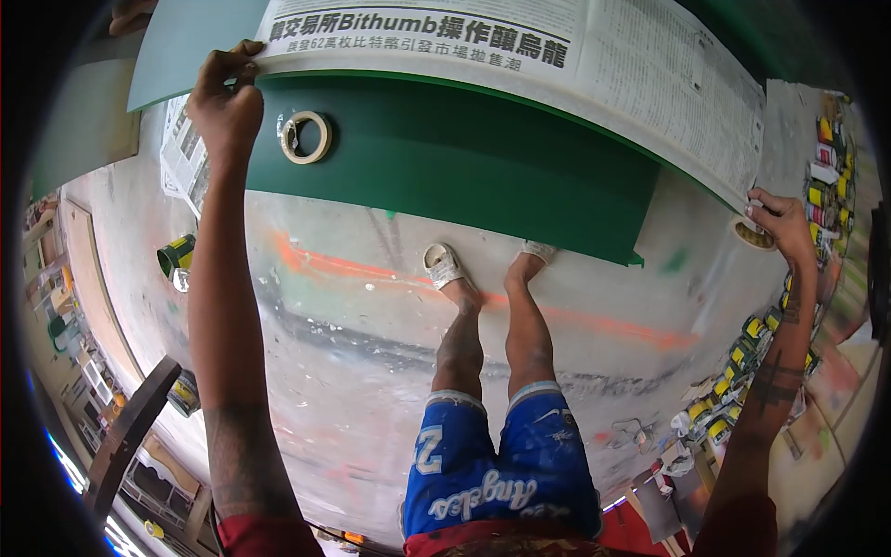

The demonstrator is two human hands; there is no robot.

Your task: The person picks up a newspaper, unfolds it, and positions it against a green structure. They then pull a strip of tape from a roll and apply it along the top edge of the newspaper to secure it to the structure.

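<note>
A pale strip of masking tape runs along the front edge of a newspaper sheet that covers a raised green panel. My left hand is closed at the strip's left end, fingertips pinched at the panel's edge. At the right end, my right hand is closed, its fingers pinching near the newspaper's corner. A roll of masking tape sits against that hand, partly hidden by the fingers. Below the papered panel, another roll of masking tape lies flat on a dark green board.
Paint cans line the floor at the right, with more cans above them. A green-stained can lies at the left near a dark beam. My slippered feet stand by the lower board. Loose newspaper hangs at the left.
</note>
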